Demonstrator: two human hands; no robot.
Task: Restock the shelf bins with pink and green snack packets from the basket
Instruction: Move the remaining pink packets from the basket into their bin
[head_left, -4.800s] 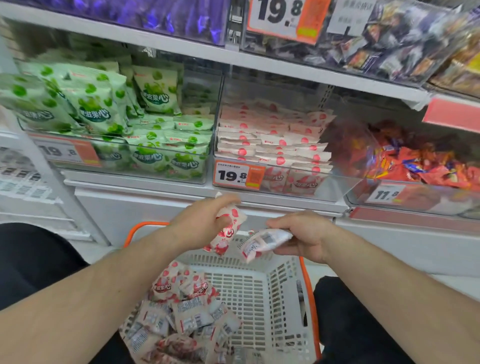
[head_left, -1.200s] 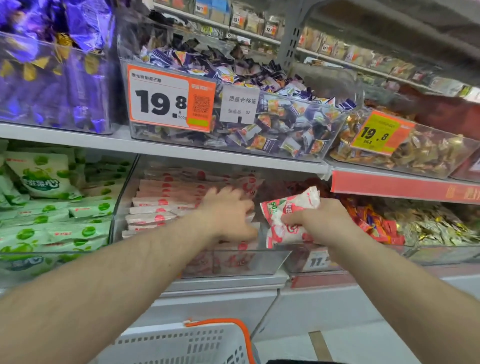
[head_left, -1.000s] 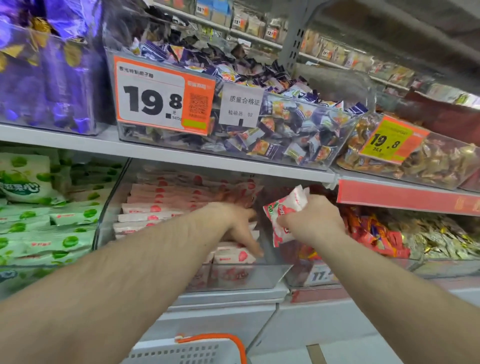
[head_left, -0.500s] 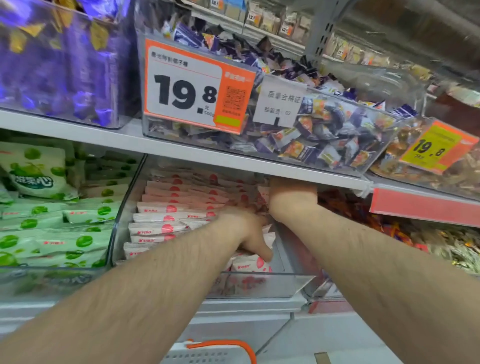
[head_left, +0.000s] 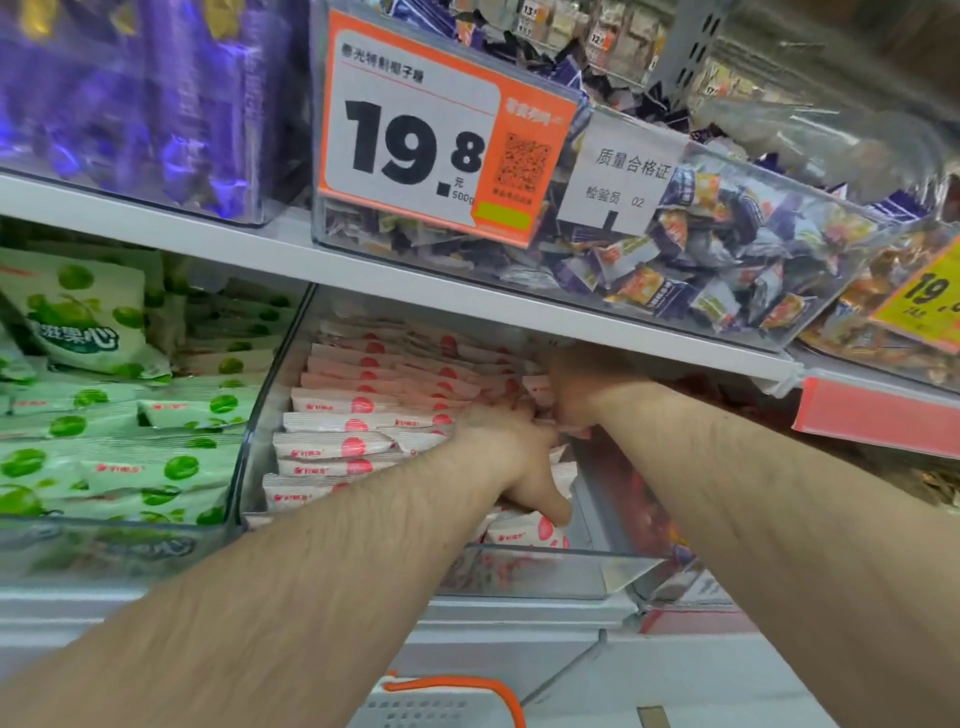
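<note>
Here, under the orange "19.8" tag (head_left: 441, 150), my left hand (head_left: 511, 462) presses flat on glossy pink packets (head_left: 358, 421) in their clear bin (head_left: 545, 571), while my right hand (head_left: 582, 384) reaches deep, its grip unreadable.

I see a white shelf board (head_left: 415, 291) crossing the frame, an orange price tag (head_left: 441, 140) upper centre, purple-wrapped sweets (head_left: 145, 93) upper left, pale floor (head_left: 727, 691) lower right.
</note>
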